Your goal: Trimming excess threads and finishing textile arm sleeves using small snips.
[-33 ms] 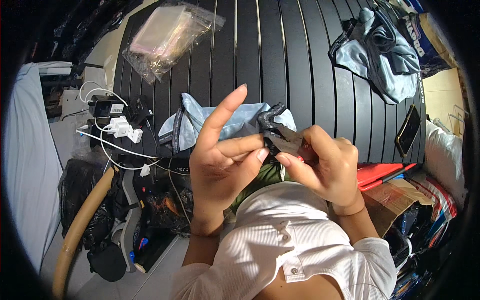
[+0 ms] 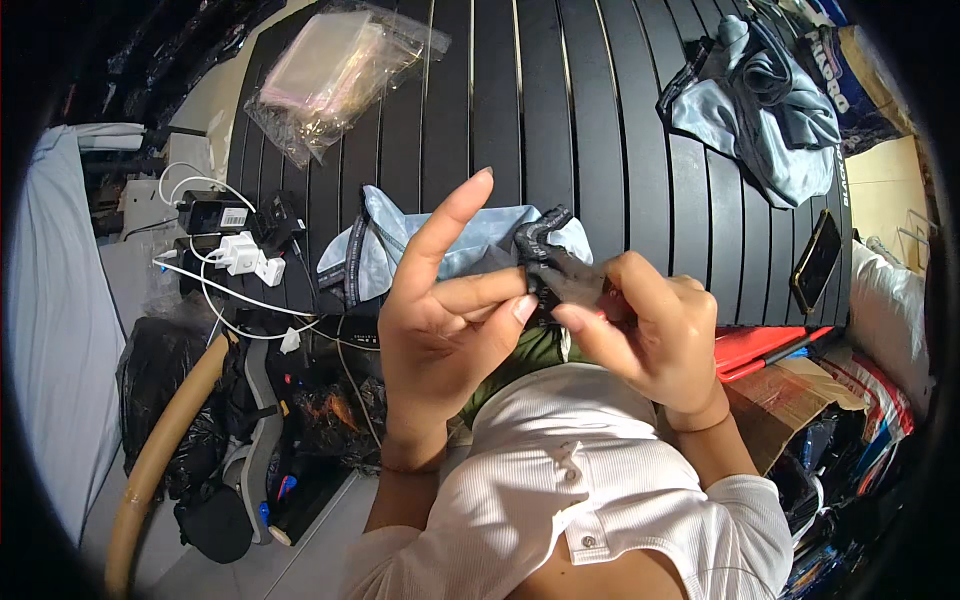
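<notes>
By blk table (image 2: 495, 120) w/ phone (image 2: 816, 262) & clear bag (image 2: 330, 65), L hand (image 2: 437, 325) pinches dk band (image 2: 536, 240), R hand (image 2: 662, 330) grips blurred tool (image 2: 580, 284).

A black slatted table (image 2: 495, 100) bears a plastic packet (image 2: 325, 75), a bunched grey-blue cloth (image 2: 790, 125), a phone (image 2: 817, 262) and a light-blue cloth (image 2: 384, 240).

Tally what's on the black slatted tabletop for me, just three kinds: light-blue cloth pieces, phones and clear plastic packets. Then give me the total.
Light-blue cloth pieces: 2, the near piece by the left hand and the far piece at upper right
Phones: 1
Clear plastic packets: 1
Total: 4
</notes>
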`<control>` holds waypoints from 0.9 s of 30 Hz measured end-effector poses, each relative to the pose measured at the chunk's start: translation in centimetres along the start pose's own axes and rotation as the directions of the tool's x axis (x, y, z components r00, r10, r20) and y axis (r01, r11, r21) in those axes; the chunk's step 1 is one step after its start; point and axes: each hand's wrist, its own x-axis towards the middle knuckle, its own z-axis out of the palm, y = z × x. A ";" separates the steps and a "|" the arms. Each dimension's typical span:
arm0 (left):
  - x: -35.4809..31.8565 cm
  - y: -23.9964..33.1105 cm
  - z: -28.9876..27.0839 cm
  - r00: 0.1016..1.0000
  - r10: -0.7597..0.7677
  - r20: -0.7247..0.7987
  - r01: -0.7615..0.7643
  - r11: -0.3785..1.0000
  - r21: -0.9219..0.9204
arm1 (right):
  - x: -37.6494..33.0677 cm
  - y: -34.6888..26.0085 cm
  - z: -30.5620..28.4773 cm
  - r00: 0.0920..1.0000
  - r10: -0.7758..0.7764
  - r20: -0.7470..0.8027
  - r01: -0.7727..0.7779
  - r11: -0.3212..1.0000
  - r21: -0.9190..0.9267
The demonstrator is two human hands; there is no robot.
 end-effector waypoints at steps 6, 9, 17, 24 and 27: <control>0.1 0.0 -0.5 0.999 0.006 0.054 -0.009 0.998 0.061 | 0.0 0.0 -0.7 0.998 0.054 -0.038 -0.054 0.999 -0.001; 0.0 0.1 0.6 0.988 -0.053 -0.144 0.062 0.996 0.057 | -0.1 0.0 -0.7 0.993 0.115 -0.042 -0.114 0.993 0.025; -0.2 0.2 -0.1 1.000 -0.022 0.003 0.022 0.999 0.025 | 0.1 -0.1 -0.3 0.999 -0.046 -0.003 0.045 0.998 -0.036; 0.1 0.4 -0.6 0.999 -0.020 0.045 0.014 0.991 0.132 | -0.1 0.1 -0.9 0.998 -0.036 -0.045 0.033 0.997 -0.062; 0.1 0.6 -0.5 0.999 -0.039 0.026 0.036 0.995 0.095 | 0.1 -0.1 -0.8 0.998 0.030 -0.058 -0.031 0.999 -0.019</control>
